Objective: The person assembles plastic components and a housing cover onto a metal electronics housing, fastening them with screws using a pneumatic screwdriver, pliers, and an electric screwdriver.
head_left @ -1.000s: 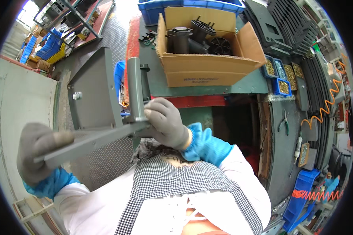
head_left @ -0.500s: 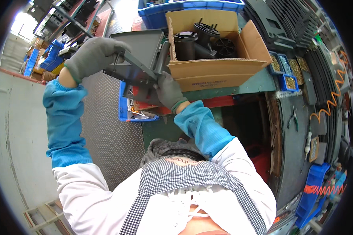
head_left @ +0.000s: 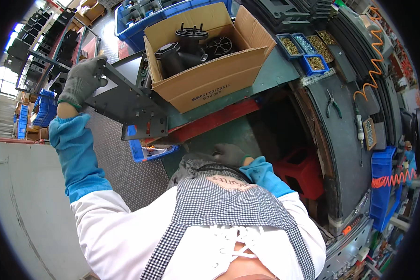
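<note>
My left hand (head_left: 83, 81), in a grey glove, is closed on the upper left end of a dark grey bent sheet-metal bracket (head_left: 140, 105). The bracket is tilted and has holes and slots through it. Its lower corner reaches over a blue bin (head_left: 137, 150) with small parts inside. My right hand (head_left: 231, 154), gloved in grey too, is down by the front of my checked apron, apart from the bracket. Its fingers blend into the dark cloth, so their pose is unclear. An open cardboard box (head_left: 210, 86) beside the bracket holds black cylindrical parts (head_left: 191, 42).
The green bench (head_left: 280, 70) bears the box. Blue trays (head_left: 316, 65) of small fasteners sit to its right. Pliers (head_left: 332, 105) and a screwdriver (head_left: 360, 128) lie on the dark side table. A red stool (head_left: 303, 175) stands below, and an orange coiled hose (head_left: 375, 70) hangs at right.
My right hand has let go of the bracket and dropped toward my apron. My left hand still holds the bracket, which now hangs lower with its holed face showing. The view has turned.
</note>
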`<state>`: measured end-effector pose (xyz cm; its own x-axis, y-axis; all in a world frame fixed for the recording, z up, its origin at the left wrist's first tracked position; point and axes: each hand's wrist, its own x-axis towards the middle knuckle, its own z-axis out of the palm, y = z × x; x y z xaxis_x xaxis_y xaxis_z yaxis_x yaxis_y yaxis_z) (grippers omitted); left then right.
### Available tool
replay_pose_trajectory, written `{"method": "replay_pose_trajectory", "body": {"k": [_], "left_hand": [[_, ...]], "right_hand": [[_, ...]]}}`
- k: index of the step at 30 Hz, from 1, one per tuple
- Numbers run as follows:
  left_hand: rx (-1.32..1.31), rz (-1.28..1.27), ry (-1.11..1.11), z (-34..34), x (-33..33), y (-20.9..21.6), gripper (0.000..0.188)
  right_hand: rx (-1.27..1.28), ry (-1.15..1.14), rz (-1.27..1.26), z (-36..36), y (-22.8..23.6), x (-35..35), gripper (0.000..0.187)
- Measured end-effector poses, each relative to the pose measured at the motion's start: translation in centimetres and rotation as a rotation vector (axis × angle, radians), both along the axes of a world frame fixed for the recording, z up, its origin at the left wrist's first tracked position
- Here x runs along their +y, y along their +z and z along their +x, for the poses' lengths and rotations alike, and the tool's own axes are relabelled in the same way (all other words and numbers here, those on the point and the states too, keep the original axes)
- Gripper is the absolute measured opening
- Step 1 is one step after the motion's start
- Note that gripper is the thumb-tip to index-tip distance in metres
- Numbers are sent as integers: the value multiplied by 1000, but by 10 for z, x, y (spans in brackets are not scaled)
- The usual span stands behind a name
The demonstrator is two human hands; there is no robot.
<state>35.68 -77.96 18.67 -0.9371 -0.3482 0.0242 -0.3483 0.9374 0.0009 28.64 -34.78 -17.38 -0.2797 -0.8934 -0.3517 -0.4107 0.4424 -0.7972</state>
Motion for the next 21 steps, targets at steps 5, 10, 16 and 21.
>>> {"method": "replay_pose_trajectory", "body": {"k": [5, 10, 16, 21], "left_hand": [[155, -329, -71, 16, 34, 13, 68], [578, -430, -302, 44, 85, 7, 41], [865, 199, -731, -30, 221, -18, 29], [557, 379, -927, -119, 343, -38, 24]], "right_hand": [[-141, -185, 85, -12, 8, 34, 55], [-20, -178, 190, -23, 12, 41, 61], [-55, -272, 237, -29, 1, 93, 57], [-13, -511, 158, -39, -28, 186, 57]]}}
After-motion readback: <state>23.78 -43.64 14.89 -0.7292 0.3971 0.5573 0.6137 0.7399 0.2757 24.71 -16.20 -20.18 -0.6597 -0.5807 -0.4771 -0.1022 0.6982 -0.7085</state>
